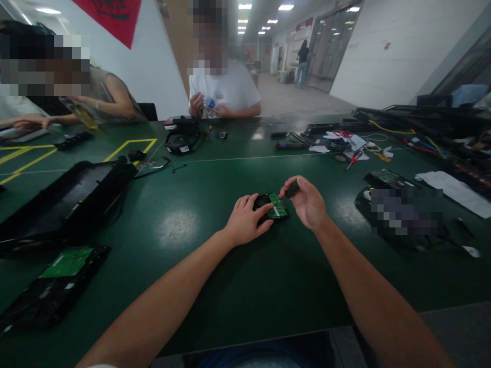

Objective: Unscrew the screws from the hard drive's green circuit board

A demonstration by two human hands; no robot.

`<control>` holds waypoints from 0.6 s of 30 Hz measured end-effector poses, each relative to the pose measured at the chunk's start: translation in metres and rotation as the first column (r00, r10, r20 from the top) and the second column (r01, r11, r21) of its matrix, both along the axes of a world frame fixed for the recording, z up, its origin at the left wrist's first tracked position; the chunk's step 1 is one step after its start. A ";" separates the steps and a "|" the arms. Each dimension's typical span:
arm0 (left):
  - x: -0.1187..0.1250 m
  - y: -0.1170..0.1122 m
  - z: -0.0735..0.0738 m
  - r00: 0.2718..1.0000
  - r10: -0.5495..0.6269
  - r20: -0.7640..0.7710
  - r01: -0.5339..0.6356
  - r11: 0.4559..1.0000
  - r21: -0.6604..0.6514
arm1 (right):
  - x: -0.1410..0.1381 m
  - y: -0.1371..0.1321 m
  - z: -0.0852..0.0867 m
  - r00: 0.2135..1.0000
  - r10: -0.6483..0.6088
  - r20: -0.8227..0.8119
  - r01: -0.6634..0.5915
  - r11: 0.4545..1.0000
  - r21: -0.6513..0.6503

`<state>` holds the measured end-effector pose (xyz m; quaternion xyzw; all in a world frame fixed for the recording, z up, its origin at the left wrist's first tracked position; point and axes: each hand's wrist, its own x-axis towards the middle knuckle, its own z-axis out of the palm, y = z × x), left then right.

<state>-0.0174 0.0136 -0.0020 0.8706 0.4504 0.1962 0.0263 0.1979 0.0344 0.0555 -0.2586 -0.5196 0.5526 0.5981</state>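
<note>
A small black hard drive with a green circuit board [276, 205] lies flat on the green table in front of me. My left hand [247, 221] rests over its left side and holds it against the table, with fingers at the far edge and on the board and the thumb near the front. In my right hand [309, 202], just right of the drive, a screwdriver with a dark green handle [293, 188] is gripped. Its tip, near the drive's right edge, is too small to make out.
A black plastic housing [69, 199] and another opened device with a green board [65, 263] lie left. On the right are a dark device [399, 214], a red screwdriver [353, 160] and heaped cables [433, 133]. A person in a white shirt [238, 92] holds a bottle across the table.
</note>
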 end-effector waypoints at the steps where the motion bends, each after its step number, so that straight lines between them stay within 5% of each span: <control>1: 0.000 0.000 0.000 1.000 -0.002 0.004 0.002 1.000 0.001 | 0.000 -0.001 0.001 1.000 0.015 -0.012 -0.015 1.000 -0.002; 10: 0.000 0.000 -0.001 1.000 0.000 -0.006 0.001 1.000 0.020 | -0.001 0.000 0.000 0.999 0.001 -0.038 -0.003 0.999 -0.050; 18: 0.000 0.000 -0.001 1.000 0.003 -0.003 -0.003 1.000 0.007 | 0.000 0.003 -0.007 0.993 -0.059 0.104 0.052 0.997 0.063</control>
